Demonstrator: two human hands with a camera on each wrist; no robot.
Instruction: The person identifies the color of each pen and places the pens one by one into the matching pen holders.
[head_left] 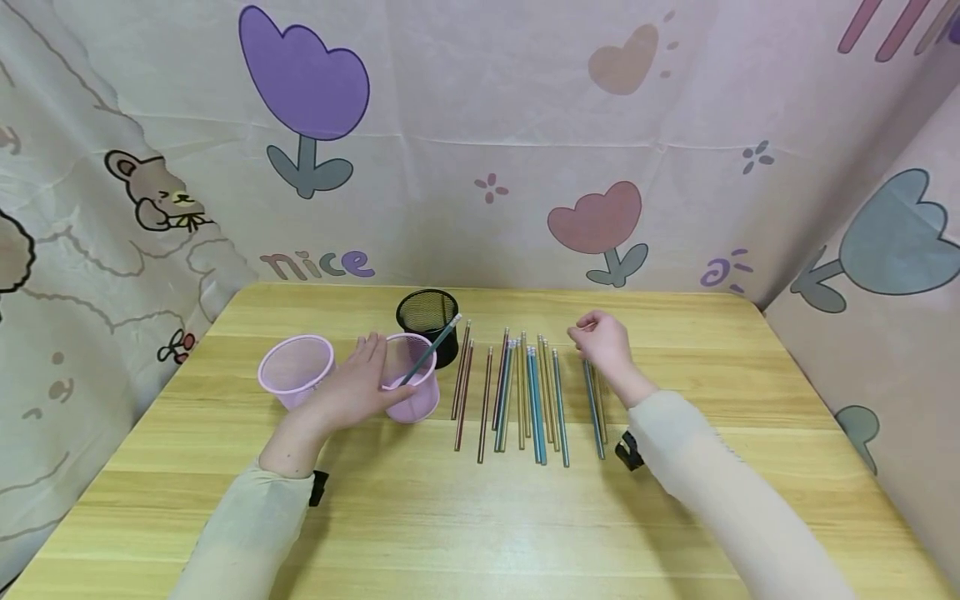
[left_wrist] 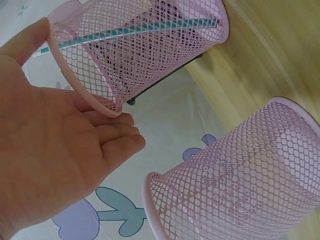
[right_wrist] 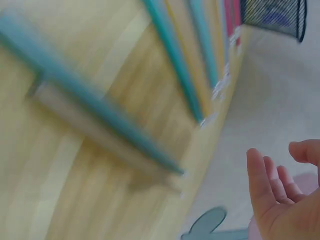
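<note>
We find the right hand [head_left: 603, 343] empty, fingers loosely curled, hovering over the far ends of two pencils [head_left: 595, 406] at the right of the row; their long axes run toward us along the wooden table [head_left: 480, 517]. The left hand [head_left: 358, 385] rests flat-fingered against the pink mesh cup [head_left: 411, 385] holding a teal pencil [head_left: 427, 354].
</note>
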